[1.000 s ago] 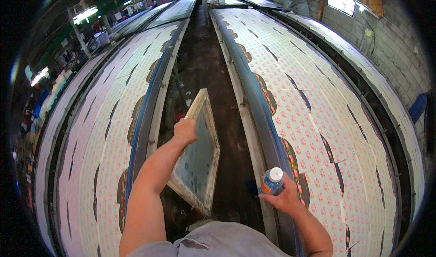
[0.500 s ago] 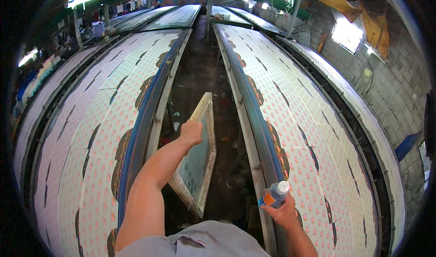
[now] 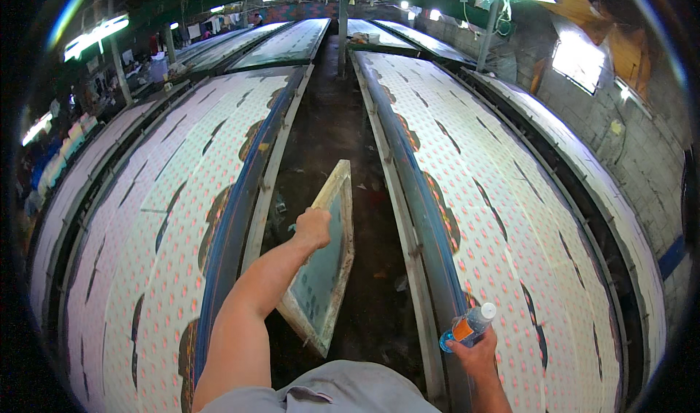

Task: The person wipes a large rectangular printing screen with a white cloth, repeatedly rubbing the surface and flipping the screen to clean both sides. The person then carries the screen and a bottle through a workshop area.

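My left hand is closed around the upper left side of a wooden-framed printing screen. The screen hangs tilted over the aisle between two long tables, its mesh greenish grey and its frame worn and pale. In my right hand is a clear plastic bottle with a white cap, an orange and blue label and some blue at its base. The bottle leans, cap up and to the right, over the inner edge of the right table. My fingers wrap round its lower part.
Long tables on the left and right carry pale cloth printed with small pink motifs. Between them runs a dark aisle floor with bits of litter. A post stands at the aisle's far end. A block wall bounds the right side.
The view has moved forward along the aisle, and the table patterns have slid nearer. Both hands keep their hold. The bottle appears farther right and lower, tilted more to the right.
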A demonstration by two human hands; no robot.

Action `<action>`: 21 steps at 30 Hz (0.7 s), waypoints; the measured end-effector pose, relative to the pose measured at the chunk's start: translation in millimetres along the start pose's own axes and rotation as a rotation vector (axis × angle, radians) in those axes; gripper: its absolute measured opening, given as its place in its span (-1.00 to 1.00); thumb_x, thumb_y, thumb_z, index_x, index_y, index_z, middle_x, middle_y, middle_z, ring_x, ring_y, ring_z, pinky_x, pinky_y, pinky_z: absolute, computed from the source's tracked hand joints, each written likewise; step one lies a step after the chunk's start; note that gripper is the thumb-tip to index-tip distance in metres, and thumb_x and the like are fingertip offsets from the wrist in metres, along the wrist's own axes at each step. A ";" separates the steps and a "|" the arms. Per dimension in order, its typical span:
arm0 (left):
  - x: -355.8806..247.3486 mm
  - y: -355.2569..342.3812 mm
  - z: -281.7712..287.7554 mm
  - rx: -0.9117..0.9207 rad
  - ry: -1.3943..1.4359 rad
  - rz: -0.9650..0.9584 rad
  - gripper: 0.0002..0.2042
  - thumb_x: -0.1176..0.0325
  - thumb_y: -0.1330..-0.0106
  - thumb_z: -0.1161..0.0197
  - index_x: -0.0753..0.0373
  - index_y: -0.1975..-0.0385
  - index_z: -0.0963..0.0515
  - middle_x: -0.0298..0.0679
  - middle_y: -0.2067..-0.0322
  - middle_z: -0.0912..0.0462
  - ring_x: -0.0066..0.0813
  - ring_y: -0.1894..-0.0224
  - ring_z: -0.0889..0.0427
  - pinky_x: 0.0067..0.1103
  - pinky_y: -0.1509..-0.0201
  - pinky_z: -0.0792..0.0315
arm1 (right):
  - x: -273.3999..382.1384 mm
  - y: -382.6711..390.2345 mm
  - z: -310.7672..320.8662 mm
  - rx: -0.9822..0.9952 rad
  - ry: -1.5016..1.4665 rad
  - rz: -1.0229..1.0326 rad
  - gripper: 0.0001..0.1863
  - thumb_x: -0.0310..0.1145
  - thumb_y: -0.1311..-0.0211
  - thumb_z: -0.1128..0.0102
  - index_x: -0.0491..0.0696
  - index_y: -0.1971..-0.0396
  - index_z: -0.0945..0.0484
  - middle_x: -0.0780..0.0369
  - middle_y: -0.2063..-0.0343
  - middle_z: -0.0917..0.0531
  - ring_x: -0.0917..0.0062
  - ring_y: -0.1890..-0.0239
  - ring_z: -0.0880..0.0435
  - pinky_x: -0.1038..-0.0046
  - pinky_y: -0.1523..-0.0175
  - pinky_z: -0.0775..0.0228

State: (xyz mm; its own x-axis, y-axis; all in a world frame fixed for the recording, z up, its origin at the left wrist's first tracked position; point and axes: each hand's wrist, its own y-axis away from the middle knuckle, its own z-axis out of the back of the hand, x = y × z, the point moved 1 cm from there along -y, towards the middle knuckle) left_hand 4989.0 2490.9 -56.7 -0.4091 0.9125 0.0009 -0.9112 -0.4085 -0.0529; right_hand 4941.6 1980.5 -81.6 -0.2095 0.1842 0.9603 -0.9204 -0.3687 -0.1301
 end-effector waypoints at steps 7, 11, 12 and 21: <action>37.5 -160.6 28.6 0.005 -0.062 0.021 -0.75 0.45 -0.09 -0.48 0.32 0.21 -0.75 0.06 0.08 -0.73 0.08 -0.09 -0.70 -0.15 -0.07 -0.72 | -0.7 -194.5 -46.9 0.154 0.096 0.190 -0.25 -0.32 0.08 -0.81 -0.12 -0.14 -0.57 0.15 0.00 -0.77 0.41 -0.04 -0.77 0.29 -0.21 -0.59; 64.8 -258.0 32.3 -0.060 -0.026 0.018 -0.75 0.45 -0.07 -0.49 0.32 0.21 -0.75 0.06 0.08 -0.73 0.08 -0.10 -0.70 -0.16 -0.06 -0.72 | 12.8 -283.8 -84.2 0.194 0.065 0.283 -0.25 -0.25 0.07 -0.82 -0.12 -0.12 -0.58 0.16 0.06 -0.77 0.37 -0.02 -0.78 0.28 -0.18 -0.60; 69.0 -281.4 35.4 -0.058 -0.025 0.014 -0.73 0.46 -0.09 -0.48 0.34 0.17 -0.77 0.07 0.06 -0.75 0.08 -0.13 -0.70 -0.20 -0.11 -0.72 | 8.7 -304.1 -91.4 0.184 0.080 0.279 -0.25 -0.23 0.06 -0.82 -0.13 -0.11 -0.58 0.15 0.05 -0.77 0.38 -0.01 -0.78 0.28 -0.18 -0.60; 135.6 -518.4 14.2 -0.193 0.037 -0.022 -0.82 0.52 -0.05 -0.44 0.26 0.31 -0.75 0.03 0.12 -0.72 0.07 -0.03 -0.71 -0.15 -0.02 -0.70 | 24.2 -508.8 -146.3 0.073 0.203 0.307 -0.25 -0.22 0.08 -0.82 -0.14 -0.11 -0.59 0.16 0.09 -0.79 0.40 0.02 -0.80 0.29 -0.17 -0.60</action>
State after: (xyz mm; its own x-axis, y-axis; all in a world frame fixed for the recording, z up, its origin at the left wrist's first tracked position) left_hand 5405.2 2826.1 -15.1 -0.3841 0.9227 -0.0328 -0.8922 -0.3800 -0.2442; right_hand 5356.5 2305.8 -28.3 -0.5400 0.2296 0.8097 -0.7803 -0.4972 -0.3794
